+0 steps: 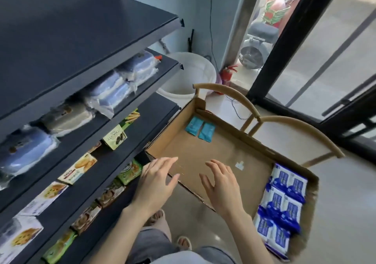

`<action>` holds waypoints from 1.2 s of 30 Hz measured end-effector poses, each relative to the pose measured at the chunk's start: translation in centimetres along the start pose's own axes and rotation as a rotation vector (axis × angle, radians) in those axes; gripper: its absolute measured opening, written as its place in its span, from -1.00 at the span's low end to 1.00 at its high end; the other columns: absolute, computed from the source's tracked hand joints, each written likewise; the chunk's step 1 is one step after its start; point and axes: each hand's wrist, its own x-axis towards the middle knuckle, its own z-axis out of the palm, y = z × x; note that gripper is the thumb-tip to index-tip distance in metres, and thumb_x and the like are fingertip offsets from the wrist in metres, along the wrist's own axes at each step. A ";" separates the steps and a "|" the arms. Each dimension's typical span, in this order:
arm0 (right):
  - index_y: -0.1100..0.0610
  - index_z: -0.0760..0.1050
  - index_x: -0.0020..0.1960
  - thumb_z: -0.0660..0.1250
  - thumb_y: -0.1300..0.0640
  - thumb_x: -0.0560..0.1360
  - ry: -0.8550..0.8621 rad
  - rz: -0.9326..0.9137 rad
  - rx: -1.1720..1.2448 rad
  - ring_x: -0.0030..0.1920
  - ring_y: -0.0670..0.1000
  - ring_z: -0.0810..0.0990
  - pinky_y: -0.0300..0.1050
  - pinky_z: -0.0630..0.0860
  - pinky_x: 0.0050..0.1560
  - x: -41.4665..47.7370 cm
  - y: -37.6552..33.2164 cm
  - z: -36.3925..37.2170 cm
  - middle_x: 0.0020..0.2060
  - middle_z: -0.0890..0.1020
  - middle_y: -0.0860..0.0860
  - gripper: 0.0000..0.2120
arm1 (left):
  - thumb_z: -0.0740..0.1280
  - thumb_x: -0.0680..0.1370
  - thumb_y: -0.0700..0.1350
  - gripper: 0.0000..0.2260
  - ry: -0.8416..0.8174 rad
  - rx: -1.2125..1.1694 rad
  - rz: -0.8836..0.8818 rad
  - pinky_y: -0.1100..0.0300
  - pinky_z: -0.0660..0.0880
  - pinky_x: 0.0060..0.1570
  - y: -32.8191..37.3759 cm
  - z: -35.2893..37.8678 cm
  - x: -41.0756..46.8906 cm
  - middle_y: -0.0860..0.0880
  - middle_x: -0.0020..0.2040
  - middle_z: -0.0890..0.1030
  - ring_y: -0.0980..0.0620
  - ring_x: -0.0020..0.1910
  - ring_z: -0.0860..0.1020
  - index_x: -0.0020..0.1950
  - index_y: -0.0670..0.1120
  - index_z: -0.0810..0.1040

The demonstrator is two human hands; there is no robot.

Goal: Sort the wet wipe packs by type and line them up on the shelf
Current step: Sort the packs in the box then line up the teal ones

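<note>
A shallow cardboard box point(203, 151) rests on a wooden chair. Two small teal wipe packs point(200, 129) lie at its far left corner. Several blue-and-white wipe packs point(282, 200) are stacked in rows along its right side. My left hand point(156, 184) hovers over the box's near left edge with fingers spread and holds nothing. My right hand point(221, 182) hovers over the box floor, fingers relaxed and empty. On the dark shelf point(130, 92) to the left lie several plastic-wrapped blue and beige packs point(114, 88).
Lower shelves hold biscuit and snack boxes point(78, 168). A white bucket point(195, 74) and a red fire extinguisher point(226, 74) stand beyond the chair point(295, 125). A glass door with a black frame point(284, 45) is at the right. My feet show below.
</note>
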 end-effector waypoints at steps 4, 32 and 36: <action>0.07 0.45 0.32 0.27 -0.01 0.56 0.028 0.092 0.047 0.31 0.02 0.43 -0.11 0.35 0.30 3.1 2.8 -0.4 0.30 0.50 -0.01 -0.64 | 0.28 0.57 -0.02 -0.62 -0.066 0.001 0.030 0.13 0.16 0.34 1.0 1.3 5.6 0.07 0.31 0.46 0.08 0.31 0.37 0.39 0.01 0.39; 0.16 0.35 0.35 0.19 0.01 0.59 -0.310 0.730 0.220 0.24 0.08 0.42 -0.11 0.34 0.15 36.9 21.6 20.2 0.27 0.48 0.06 -0.61 | 0.29 0.56 -0.14 -0.56 -0.533 -0.040 -0.443 0.04 0.24 0.32 -13.1 29.2 41.6 -0.13 0.34 0.39 -0.11 0.32 0.35 0.42 -0.14 0.31; 0.21 0.30 0.40 0.22 0.03 0.58 -0.299 0.785 0.262 0.28 0.10 0.40 -0.11 0.32 0.21 39.1 24.8 25.1 0.30 0.43 0.12 -0.55 | 0.32 0.54 -0.01 -0.44 -0.417 0.032 -0.579 0.00 0.18 0.32 -15.4 34.5 43.7 -0.17 0.40 0.33 -0.15 0.38 0.27 0.47 -0.15 0.23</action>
